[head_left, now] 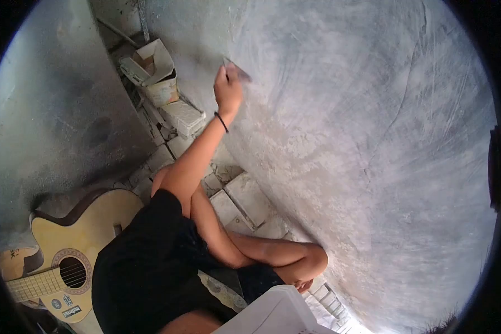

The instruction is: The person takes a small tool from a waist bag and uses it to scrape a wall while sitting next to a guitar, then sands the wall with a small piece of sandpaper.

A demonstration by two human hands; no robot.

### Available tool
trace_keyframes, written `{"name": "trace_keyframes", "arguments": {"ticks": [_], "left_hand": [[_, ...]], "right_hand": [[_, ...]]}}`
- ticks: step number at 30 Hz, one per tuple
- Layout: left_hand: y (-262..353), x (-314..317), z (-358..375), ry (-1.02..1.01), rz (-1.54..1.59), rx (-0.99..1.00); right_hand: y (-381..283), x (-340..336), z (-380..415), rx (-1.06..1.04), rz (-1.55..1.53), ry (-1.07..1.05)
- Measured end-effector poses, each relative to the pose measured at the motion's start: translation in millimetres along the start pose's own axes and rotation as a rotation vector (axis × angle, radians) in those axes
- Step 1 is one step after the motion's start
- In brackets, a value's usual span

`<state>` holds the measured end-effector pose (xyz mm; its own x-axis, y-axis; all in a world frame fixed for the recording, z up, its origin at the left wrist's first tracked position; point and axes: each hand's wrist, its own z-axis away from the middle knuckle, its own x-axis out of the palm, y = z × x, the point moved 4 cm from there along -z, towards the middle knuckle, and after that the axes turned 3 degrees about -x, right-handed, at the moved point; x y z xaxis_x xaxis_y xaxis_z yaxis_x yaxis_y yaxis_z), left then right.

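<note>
My left hand [228, 89] reaches out at the end of a straight arm and grips a small flat dark tool [238, 71]. The tool's blade rests against the broad grey cement surface [373, 139]. A black band circles that wrist. My right arm is folded across my body. Only the fingertips of my right hand [304, 286] show, tucked under the bent limb next to a white open book [278, 314]. I cannot tell whether they hold anything.
An acoustic guitar [67, 261] lies at the lower left. An open cardboard box [153, 64] and stacked tiles or blocks [183, 117] line the seam between the two grey surfaces. More pale tiles [245, 200] lie beside my arm.
</note>
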<state>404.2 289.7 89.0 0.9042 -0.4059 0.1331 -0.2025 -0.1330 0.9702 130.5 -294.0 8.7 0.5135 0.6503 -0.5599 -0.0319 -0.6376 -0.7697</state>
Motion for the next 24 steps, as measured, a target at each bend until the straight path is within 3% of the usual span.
{"name": "trace_keyframes", "arguments": {"ticks": [1,3,4,5,7,8,11,13,15,19,24], "left_hand": [[1.6,5.9,13.4,0.001,0.002,0.013],[25.5,13.9,52.2,0.001,0.033,0.226],[23.2,8.5,47.6,-0.103,-0.119,0.071],[22.2,2.5,36.6,-0.107,-0.117,0.058],[13.1,0.2,8.1,-0.107,0.069,-0.005],[2.8,6.4,17.8,-0.004,0.000,0.079],[21.5,13.2,43.0,-0.056,-0.040,0.155],[18.0,4.4,25.0,-0.033,-0.086,0.093],[12.2,4.7,15.7,0.005,0.114,0.077],[13.9,14.1,45.5,-0.011,-0.124,0.180],[9.1,10.7,36.1,0.013,-0.048,0.113]], "right_hand": [[1.3,4.0,-2.2,-0.001,-0.013,0.002],[9.3,4.1,-2.3,0.068,-0.031,-0.013],[12.7,2.6,-4.0,0.037,0.048,-0.011],[15.7,-0.1,-4.1,0.038,0.061,-0.009],[15.2,-2.7,-3.7,0.053,0.146,-0.025],[5.4,-0.9,-0.6,0.063,0.101,-0.005],[8.0,2.6,-2.8,0.022,0.036,-0.013],[18.4,0.7,-5.6,0.015,0.043,0.004],[17.8,-3.1,-3.2,-0.119,0.158,-0.046],[19.6,4.3,-4.2,-0.002,0.112,0.007],[6.7,3.2,-1.6,0.019,0.028,-0.001]]}}
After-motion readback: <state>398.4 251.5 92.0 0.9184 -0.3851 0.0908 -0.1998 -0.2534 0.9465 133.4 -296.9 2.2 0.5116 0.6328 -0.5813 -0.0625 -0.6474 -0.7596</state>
